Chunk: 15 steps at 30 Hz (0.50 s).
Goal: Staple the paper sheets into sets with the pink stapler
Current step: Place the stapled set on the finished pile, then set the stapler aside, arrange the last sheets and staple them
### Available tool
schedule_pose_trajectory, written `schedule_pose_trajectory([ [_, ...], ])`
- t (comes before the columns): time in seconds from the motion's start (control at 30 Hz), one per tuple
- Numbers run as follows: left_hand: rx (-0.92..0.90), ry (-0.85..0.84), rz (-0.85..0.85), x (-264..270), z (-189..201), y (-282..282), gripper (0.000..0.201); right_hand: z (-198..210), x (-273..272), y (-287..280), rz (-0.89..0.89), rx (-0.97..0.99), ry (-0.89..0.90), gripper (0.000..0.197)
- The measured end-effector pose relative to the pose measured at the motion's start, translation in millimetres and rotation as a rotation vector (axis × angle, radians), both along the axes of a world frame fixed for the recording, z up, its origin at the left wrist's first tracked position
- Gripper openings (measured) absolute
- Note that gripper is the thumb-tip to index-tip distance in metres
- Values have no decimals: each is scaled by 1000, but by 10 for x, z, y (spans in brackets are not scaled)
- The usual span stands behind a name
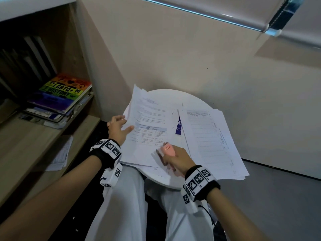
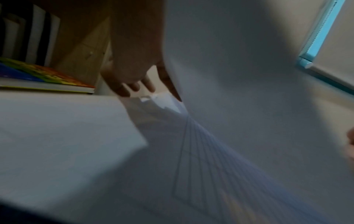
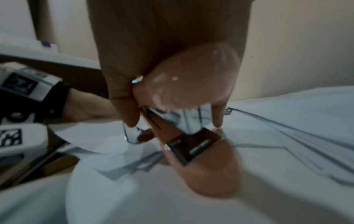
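A: Where was the stapler (image 1: 168,149)?

B: In the right hand (image 1: 178,160), over the near edge of the sheets (image 1: 149,126), near side of the round table (image 1: 194,100). Fingers were wrapped round the pink body. In the right wrist view the stapler (image 3: 193,115) stood open, top lifted off the base, anvil plate visible. Whether paper sat between the two halves: could not tell, view blurred.

A: Left hand (image 1: 118,129)?

B: At the left edge of the sheets. Thumb lay on the top page; the other fingers went under the raised left edge. So it pinched that set. Left wrist view showed the fingers (image 2: 134,84) pointing down beside the paper, several page edges fanned below; blurred.

A: Hands together?

B: Apart, left one farther, right one nearer, the printed page between them.

A: Other items?

B: A second stack (image 1: 215,141) at the right, overhanging the table. A blue card (image 1: 178,127) between the two stacks, partly covered. Books (image 1: 64,94) lay flat on a shelf at left.
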State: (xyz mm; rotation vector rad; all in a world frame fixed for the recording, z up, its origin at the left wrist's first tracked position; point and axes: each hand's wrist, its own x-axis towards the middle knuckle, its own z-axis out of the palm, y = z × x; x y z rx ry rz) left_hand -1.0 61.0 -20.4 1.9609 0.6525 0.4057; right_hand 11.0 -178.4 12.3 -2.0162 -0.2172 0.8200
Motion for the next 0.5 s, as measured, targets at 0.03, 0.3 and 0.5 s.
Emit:
schedule_pose_trajectory([
  [0.03, -51, -66, -29, -30, -6, 6, 35, 15, 23, -4, -115, 78, 0, 52],
  [0.3, -458, -199, -219, -394, 13, 166, 22, 221, 166, -96, -464, 275, -22, 34],
  [0.5, -558, -134, -227, -652, 216, 133, 30, 329, 166, -132, -403, 233, 17, 6],
])
